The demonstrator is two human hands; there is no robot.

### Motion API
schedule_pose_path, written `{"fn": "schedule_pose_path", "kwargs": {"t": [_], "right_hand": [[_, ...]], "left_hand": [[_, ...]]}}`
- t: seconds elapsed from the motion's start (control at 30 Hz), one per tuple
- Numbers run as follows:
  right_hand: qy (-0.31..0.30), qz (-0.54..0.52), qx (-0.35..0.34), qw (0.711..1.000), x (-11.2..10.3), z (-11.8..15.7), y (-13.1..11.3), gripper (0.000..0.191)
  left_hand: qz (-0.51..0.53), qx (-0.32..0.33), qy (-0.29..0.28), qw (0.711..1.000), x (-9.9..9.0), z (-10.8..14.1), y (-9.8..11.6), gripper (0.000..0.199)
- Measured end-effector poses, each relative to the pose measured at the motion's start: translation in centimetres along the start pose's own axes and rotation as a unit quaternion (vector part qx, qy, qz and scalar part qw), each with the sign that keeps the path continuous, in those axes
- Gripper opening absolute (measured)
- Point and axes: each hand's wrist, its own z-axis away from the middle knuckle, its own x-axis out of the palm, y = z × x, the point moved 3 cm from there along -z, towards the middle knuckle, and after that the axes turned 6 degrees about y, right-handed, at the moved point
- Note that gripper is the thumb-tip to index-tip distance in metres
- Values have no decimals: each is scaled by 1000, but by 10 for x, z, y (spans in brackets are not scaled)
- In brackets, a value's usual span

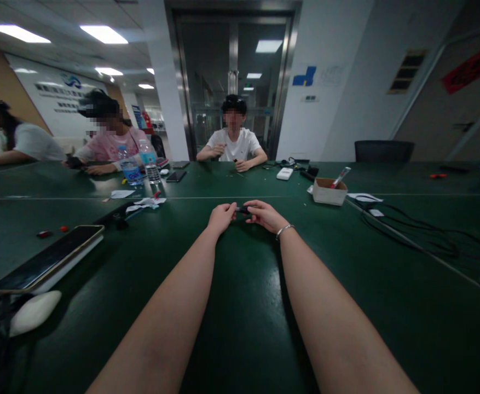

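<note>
Pinching a small dark object [243, 210] between both hands, centre of frame, over the green table [243, 328]. Left hand [222, 219]: thumb and finger closed on the object's left end. Right hand [267, 217], bracelet [284, 230] at wrist: fingers curled, thumb and fingertip at its right end. Object detail too small to read. Phone [51, 256] at left of frame; small open box [329, 196] right of centre.

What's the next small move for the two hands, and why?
Probably draw the small dark item inward a little, left hand and right hand together: both hold it well out over the green table and partly cover it, so its details are hard to make out.
</note>
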Motion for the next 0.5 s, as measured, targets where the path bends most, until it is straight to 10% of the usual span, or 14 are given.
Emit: {"fn": "schedule_pose_path", "kwargs": {"t": [0.5], "right_hand": [[-4, 4, 10, 1000, 1, 2, -2, 14]], "left_hand": [[-51, -9, 2, 999, -9, 12, 16, 50]]}}
